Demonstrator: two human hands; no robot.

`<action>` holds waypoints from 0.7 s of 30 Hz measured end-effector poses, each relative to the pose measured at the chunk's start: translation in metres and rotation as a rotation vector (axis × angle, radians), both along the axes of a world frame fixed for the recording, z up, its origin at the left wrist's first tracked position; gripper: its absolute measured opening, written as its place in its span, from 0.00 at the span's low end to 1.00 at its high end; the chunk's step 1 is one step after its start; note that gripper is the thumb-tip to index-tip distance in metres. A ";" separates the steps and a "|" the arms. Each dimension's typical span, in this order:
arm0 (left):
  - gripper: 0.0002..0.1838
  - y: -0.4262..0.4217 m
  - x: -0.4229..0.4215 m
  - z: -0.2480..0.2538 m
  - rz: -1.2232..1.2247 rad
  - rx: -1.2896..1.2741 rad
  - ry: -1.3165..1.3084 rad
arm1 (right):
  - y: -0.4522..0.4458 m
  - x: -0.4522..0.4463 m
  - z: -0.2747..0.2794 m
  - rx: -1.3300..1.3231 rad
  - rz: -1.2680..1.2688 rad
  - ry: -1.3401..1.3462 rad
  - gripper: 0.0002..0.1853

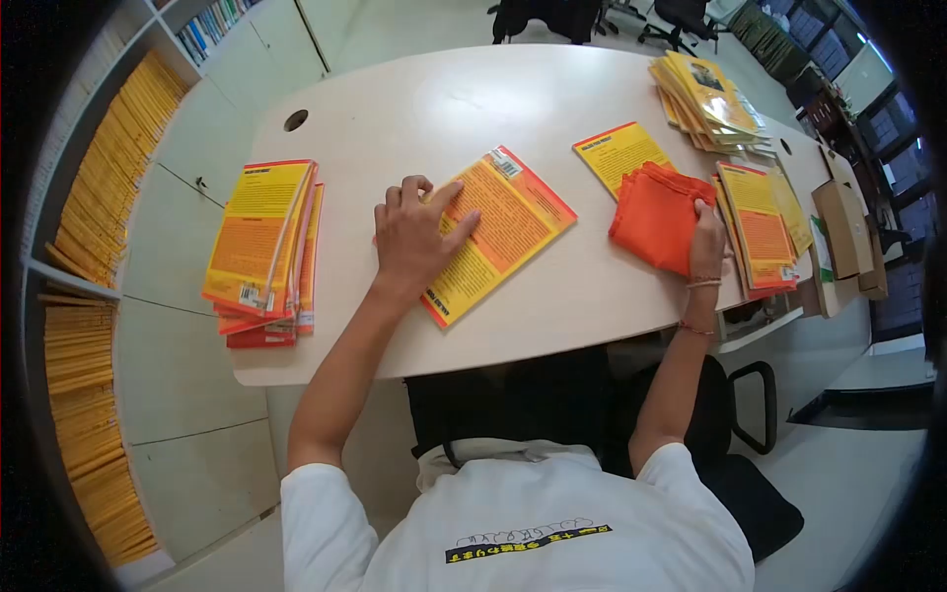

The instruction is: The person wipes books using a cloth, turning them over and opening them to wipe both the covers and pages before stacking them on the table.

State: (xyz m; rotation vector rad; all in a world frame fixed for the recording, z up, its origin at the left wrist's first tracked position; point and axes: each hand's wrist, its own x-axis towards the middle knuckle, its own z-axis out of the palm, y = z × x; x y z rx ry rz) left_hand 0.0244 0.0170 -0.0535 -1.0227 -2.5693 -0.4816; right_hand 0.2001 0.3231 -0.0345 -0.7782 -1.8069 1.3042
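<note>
My left hand (pixel 416 229) rests on the left side of a yellow and orange book (pixel 508 225), its fingers spread and lying over the cover. The book lies slanted on the table, a barcode at its upper corner. A folded orange cloth (pixel 659 219) is in my right hand (pixel 707 242), whose fingers close on the cloth's right edge. Partly covered by the cloth, another yellow book (pixel 617 153) lies behind it. A pile of similar books (pixel 758 222) sits just right of my right hand.
On the pale table (pixel 395 118), a stack of books (pixel 261 237) stands at the left and a taller pile (pixel 705 94) at the back right. Cardboard boxes (pixel 843 232) are at the far right. Shelves of yellow-spined books (pixel 118 148) line the left. A black chair (pixel 740 493) is below the table's right edge.
</note>
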 end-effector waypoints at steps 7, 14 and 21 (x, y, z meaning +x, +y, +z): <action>0.23 0.007 0.012 0.001 0.153 -0.063 0.041 | -0.027 -0.005 0.034 0.350 -0.002 0.132 0.16; 0.20 0.002 -0.027 -0.011 -0.025 0.010 0.082 | -0.117 -0.081 0.028 0.795 0.904 -0.074 0.26; 0.20 -0.003 -0.050 -0.016 -0.126 0.147 0.075 | -0.118 -0.133 0.002 1.054 0.858 -0.538 0.40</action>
